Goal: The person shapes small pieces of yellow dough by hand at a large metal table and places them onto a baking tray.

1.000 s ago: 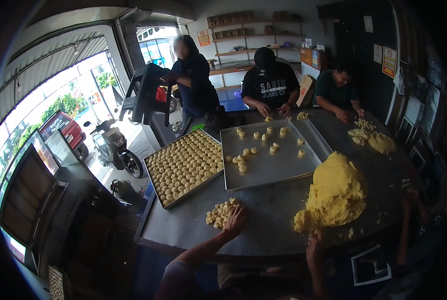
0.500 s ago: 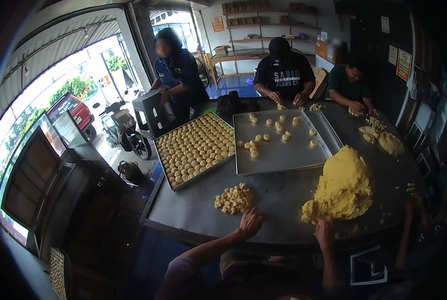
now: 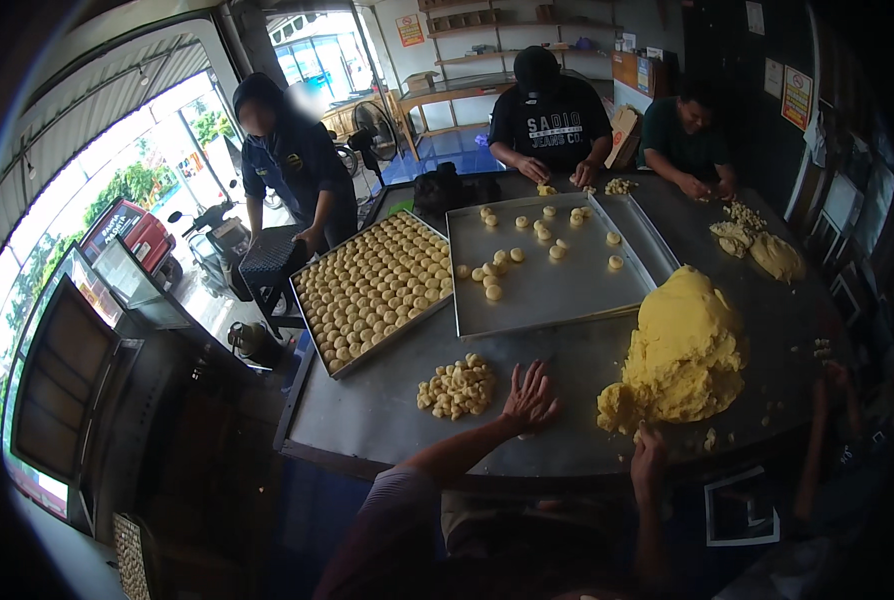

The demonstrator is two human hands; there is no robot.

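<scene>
My left hand [image 3: 531,398] lies palm down on the metal table with its fingers spread, just right of a heap of small pale filling or dough pieces [image 3: 456,387]. Whether anything is under the palm is hidden. At the near edge of a large yellow mound of dough [image 3: 689,335], my right hand [image 3: 649,452] is closed in a pinch, a small piece of dough seeming to show at its fingertips. Beyond my hands, a metal tray [image 3: 567,305] holds scattered round dough balls. Left of it, another tray [image 3: 339,368] is packed with rows of balls.
Two people [image 3: 552,125] [image 3: 689,140] work dough across the table [image 3: 387,420]. A third person [image 3: 302,170] stands at the far left holding a dark stool [image 3: 270,248]. More dough [image 3: 775,257] and small pieces lie at the right. Another person's hand [image 3: 835,378] shows at the right edge.
My left hand has moved slightly right and its fingers have spread out flat. My right hand stays by the dough. The person at the left has lowered the stool.
</scene>
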